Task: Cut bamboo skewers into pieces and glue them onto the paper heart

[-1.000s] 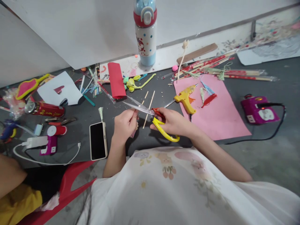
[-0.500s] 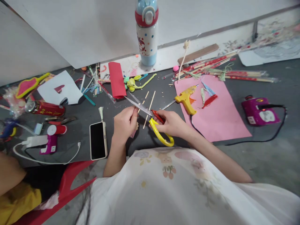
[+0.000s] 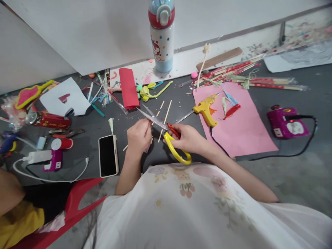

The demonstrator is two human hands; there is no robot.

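My right hand is wrapped round a pair of scissors with yellow and red handles. Their blades stand apart and point left, toward my left hand. My left hand is closed, pinching a thin wooden stick whose far part passes by the blades. A short stick end also sticks out on the left of this hand. Beneath the scissors another wooden stick lies on the table. A small pink piece with pale stick ends shows partly under my left hand; the rest is hidden.
A yellow glue gun rests on pink paper to the right, its cord trailing near my right forearm. Beyond stand a bottle and folded red paper. Left are a phone and a red can. Another person sits at left.
A stick end now shows on the left of my left hand, where none was visible before. The scissors have shifted very slightly left; the blades remain apart.
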